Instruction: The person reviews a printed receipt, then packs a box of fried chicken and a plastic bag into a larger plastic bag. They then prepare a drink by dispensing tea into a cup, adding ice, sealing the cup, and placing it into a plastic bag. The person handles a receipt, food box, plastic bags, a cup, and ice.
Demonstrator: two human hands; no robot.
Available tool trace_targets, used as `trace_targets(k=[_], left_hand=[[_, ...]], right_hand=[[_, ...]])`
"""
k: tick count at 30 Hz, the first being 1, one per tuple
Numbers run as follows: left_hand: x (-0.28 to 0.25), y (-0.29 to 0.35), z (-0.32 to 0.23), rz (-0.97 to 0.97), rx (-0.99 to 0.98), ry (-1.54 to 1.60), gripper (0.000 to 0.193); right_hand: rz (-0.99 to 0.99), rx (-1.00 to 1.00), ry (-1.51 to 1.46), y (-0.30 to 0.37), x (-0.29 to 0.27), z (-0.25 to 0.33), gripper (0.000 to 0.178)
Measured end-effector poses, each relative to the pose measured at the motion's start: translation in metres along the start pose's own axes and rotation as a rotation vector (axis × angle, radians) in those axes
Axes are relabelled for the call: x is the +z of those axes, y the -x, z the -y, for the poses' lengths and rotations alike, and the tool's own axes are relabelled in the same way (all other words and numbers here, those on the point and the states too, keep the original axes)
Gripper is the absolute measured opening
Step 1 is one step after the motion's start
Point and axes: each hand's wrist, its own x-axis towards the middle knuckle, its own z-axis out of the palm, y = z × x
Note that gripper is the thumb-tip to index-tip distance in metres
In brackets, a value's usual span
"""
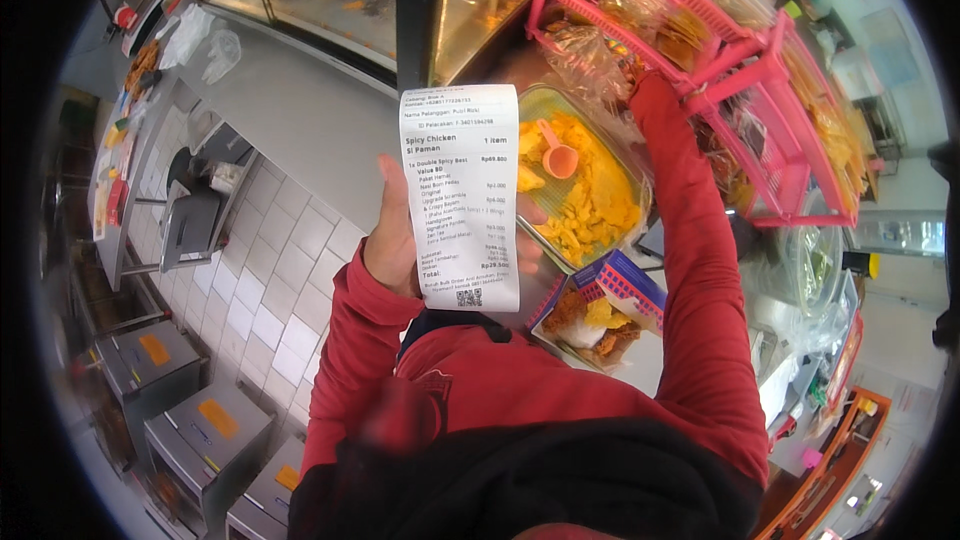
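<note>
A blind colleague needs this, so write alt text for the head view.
A person's left hand holds up a long printed receipt, while the red-sleeved right arm extends to plastic packets by a pink basket. Nearer the body, a tray of yellow food with a peach scoop sits beside an open box of fried food.

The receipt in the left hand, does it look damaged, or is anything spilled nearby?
Nothing stands out. The receipt looks untorn in the left hand. In the tray beyond, a scoop lies on yellow food; I see no clear spill.

White receipt [460, 200], red sleeves [700, 250], yellow food [605, 205]
</note>
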Motion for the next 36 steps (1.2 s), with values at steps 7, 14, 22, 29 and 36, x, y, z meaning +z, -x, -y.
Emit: trace_targets(k=[7,14,22,29,36], left_hand=[[0.011,0.002,0.014,0.041,-0.051,-0.041,0.102],[0.009,0.009,0.044,-0.018,-0.109,-0.073,0.096],[0.002,0.018,0.063,-0.138,-0.055,-0.192,0.088],[0.020,0.022,0.112,-0.081,-0.137,-0.250,0.092],[0.031,0.026,0.206,0.201,-0.516,-0.631,0.059]], right_hand=[[-0.072,-0.107,-0.146,0.073,-0.055,0.005,0.023],[0.168,-0.090,-0.699,0.252,-0.162,0.033,0.026],[0.178,0.068,-0.582,0.411,-0.088,0.066,0.042],[0.208,-0.100,-0.589,0.436,-0.059,0.059,0.046],[-0.126,0.222,-1.135,0.476,-0.124,0.073,0.046]])
